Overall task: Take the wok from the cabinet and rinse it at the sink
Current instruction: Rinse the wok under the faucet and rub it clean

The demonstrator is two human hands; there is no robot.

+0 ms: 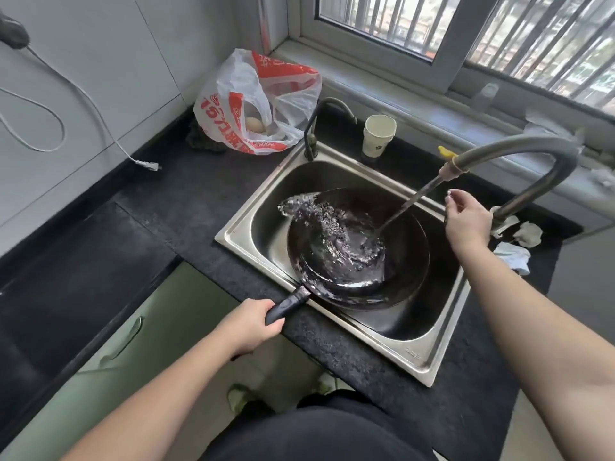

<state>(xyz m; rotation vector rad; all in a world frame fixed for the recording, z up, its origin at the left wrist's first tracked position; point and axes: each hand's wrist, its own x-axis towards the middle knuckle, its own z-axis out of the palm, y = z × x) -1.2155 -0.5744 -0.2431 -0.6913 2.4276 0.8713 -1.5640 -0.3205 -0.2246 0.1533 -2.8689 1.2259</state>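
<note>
The wok (357,251) is already held tilted in the sink (412,356), its handle gripped by the left hand (253,324). Water is swirled inside; the right hand (466,217) hovers loosely curled, empty. Rinsing underway; draining remains.

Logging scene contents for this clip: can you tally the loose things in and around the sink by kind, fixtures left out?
Wok: 1
Paper cup: 1
Plastic bag: 1
Power plug with cord: 1
Crumpled tissues or cloths right of the sink: 2
Total: 6
</note>
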